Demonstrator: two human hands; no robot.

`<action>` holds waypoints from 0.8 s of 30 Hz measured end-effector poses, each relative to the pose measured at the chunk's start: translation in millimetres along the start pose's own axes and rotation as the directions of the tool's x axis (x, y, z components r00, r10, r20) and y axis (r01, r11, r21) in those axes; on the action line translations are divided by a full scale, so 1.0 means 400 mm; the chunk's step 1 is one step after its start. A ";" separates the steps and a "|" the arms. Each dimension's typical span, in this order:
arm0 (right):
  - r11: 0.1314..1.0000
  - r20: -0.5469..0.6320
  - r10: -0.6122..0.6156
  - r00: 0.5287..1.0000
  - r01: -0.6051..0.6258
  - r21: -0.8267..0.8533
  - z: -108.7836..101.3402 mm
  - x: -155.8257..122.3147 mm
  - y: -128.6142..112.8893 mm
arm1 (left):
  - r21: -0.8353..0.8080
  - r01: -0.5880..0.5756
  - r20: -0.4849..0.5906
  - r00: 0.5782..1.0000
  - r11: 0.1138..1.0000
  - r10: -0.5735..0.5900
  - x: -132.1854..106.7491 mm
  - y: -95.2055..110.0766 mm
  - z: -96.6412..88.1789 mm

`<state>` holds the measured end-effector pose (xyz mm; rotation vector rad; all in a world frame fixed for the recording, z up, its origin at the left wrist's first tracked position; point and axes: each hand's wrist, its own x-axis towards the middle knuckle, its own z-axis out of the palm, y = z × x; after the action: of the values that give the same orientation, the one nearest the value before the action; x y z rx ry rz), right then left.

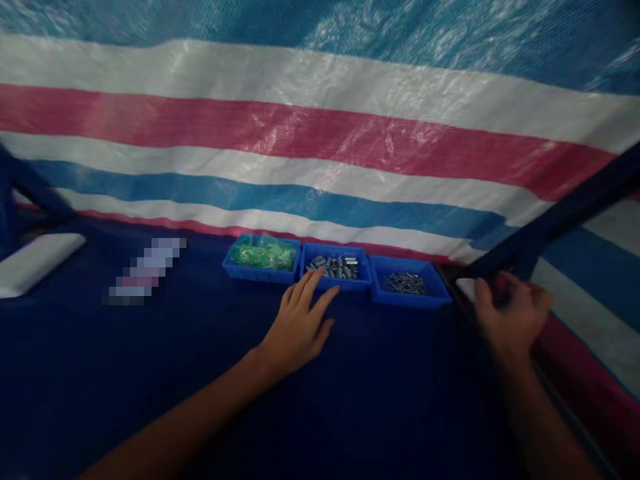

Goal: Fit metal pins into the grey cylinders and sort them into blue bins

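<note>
My left hand point(300, 323) reaches over the dark blue tabletop with its fingers spread and nothing in them. Its fingertips are at the front edge of the middle blue bin point(336, 285), which holds short grey metal cylinders point(345, 268). Off to the right, my right hand point(515, 317) is curled, thumb towards the fingers, at the table's right edge. Beside its thumb shows a small white object point(466, 288); blur and the fingers hide what is gripped. Nearest to that hand is the right blue bin point(413, 299), with thin metal pins or nails point(406, 283) inside.
A left blue bin point(260, 274) contains green, shiny plastic-like pieces point(263, 253). Further left lie a pixelated flat item point(150, 267) and a white block-like object point(40, 263). Behind hangs a striped tarp point(300, 127). A dark frame bar point(575, 207) slants up at the right.
</note>
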<state>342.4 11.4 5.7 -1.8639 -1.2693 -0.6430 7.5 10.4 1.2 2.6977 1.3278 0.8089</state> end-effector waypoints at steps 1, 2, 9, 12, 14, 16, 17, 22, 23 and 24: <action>0.999 -0.027 0.047 0.999 -0.047 0.028 -0.028 -0.014 -0.038 | -0.025 0.005 0.002 1.000 1.000 -0.005 0.007 0.000 0.006; 0.992 0.030 0.091 0.995 -0.093 0.083 -0.052 -0.034 -0.078 | -0.059 0.010 0.009 1.000 0.998 -0.009 0.012 -0.001 0.014; 0.931 0.685 -0.067 0.726 -0.201 0.304 -0.046 -0.153 -0.251 | -0.185 0.026 0.030 0.999 0.982 -0.020 0.029 -0.009 0.038; 0.945 0.682 0.021 0.731 -0.237 0.224 -0.023 -0.133 -0.224 | -0.183 0.052 -0.024 0.998 0.982 -0.057 0.049 -0.016 0.023; 0.945 0.637 0.093 0.765 -0.270 0.187 -0.021 -0.115 -0.180 | -0.173 0.070 -0.034 0.996 0.982 -0.077 0.058 -0.021 0.013; 0.931 0.549 0.131 0.826 -0.292 0.218 -0.021 -0.106 -0.128 | -0.164 0.077 -0.015 0.997 0.984 -0.080 0.054 -0.025 0.004; 0.911 0.504 0.140 0.852 -0.310 0.272 -0.019 -0.104 -0.103 | -0.162 0.077 -0.005 0.997 0.984 -0.079 0.047 -0.027 0.000; 0.727 0.590 0.317 0.743 -0.589 0.352 -0.009 -0.107 -0.045 | -0.172 0.123 -0.018 0.992 0.977 -0.128 -0.019 -0.028 -0.021; 0.729 0.606 0.332 0.723 -0.604 0.322 -0.012 -0.107 -0.046 | -0.180 0.160 -0.026 0.986 0.971 -0.167 -0.034 -0.022 -0.024; 0.738 0.605 0.340 0.719 -0.604 0.303 -0.016 -0.106 -0.048 | -0.193 0.206 -0.032 0.976 0.959 -0.216 -0.048 -0.012 -0.026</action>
<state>308.8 -12.6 -16.7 -1.8621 -1.0275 0.4790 -10.4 -2.9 0.8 2.3583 1.4393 0.9361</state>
